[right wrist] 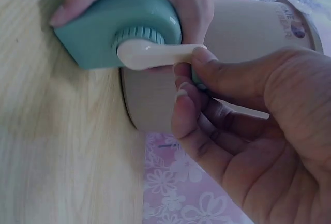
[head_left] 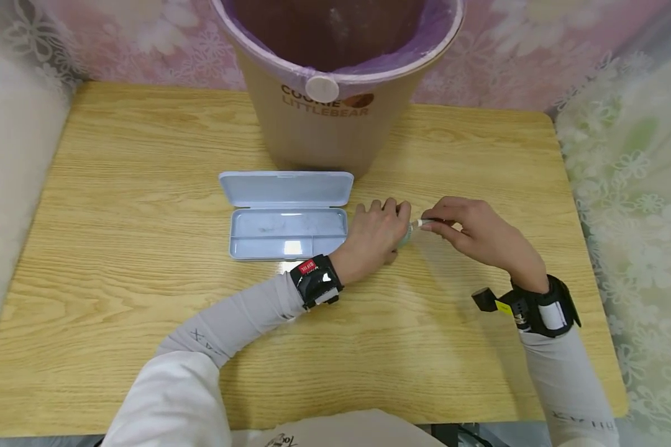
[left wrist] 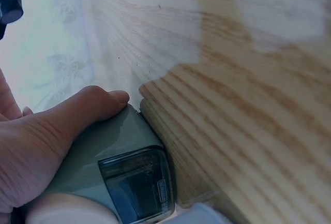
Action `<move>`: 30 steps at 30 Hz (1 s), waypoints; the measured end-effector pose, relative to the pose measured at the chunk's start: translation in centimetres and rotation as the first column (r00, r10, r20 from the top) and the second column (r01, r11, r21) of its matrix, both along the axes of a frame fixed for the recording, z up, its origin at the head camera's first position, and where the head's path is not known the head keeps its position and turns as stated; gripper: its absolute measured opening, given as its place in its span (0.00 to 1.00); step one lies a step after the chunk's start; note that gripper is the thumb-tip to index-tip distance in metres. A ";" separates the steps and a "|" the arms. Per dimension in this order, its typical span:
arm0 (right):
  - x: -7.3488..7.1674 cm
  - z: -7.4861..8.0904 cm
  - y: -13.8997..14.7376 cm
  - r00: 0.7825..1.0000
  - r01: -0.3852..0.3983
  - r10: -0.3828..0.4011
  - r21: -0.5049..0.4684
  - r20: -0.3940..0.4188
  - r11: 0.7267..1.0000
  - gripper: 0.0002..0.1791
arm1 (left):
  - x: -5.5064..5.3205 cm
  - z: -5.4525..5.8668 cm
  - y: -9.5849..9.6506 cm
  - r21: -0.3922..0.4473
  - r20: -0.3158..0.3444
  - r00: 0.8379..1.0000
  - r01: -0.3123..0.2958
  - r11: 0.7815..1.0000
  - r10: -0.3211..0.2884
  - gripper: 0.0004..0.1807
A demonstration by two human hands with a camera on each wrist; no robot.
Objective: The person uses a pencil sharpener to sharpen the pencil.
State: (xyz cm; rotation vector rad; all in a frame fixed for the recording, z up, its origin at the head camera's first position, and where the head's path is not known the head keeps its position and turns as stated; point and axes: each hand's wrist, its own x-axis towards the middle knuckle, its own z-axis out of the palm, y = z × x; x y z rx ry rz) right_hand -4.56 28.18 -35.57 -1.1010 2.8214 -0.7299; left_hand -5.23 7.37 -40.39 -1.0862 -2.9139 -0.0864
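Note:
A green crank pencil sharpener (right wrist: pixel 98 38) is on the table, largely hidden under my left hand (head_left: pixel 373 234) in the head view. That hand grips its body from above, the thumb along one edge in the left wrist view. A dark see-through shavings drawer (left wrist: pixel 135 185) shows on the sharpener's side there. My right hand (head_left: pixel 475 233) pinches the end of the white crank handle (right wrist: pixel 163 56) between thumb and fingers. The handle points out from the ribbed collar of the sharpener toward the right hand. Left of the sharpener lies an open light blue pencil case (head_left: pixel 263 226).
A tall beige bin (head_left: pixel 324 139) with a purple liner stands behind the pencil case at the table's far side. Its wall is close behind the case's raised lid (head_left: pixel 286 188). The wooden table (head_left: pixel 117 248) meets flowered cloth (head_left: pixel 509 68) at the back.

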 end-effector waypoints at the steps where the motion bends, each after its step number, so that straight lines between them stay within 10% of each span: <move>1: -0.3 0.0 0.0 1.000 0.002 -0.002 0.003 -0.001 1.000 0.11 | 0.0 0.0 0.0 0.001 -0.001 1.000 0.003 1.000 -0.003 0.31; 18: -3.5 -2.3 0.4 0.990 0.057 -0.050 -0.045 0.135 0.997 0.10 | -0.1 -0.1 -0.2 0.015 -0.014 1.000 0.019 1.000 -0.019 0.33; 30: -2.0 -4.9 0.5 0.962 0.144 -0.137 -0.014 0.235 0.989 0.09 | 1.2 0.5 -0.1 0.006 -0.026 0.999 0.022 1.000 -0.022 0.32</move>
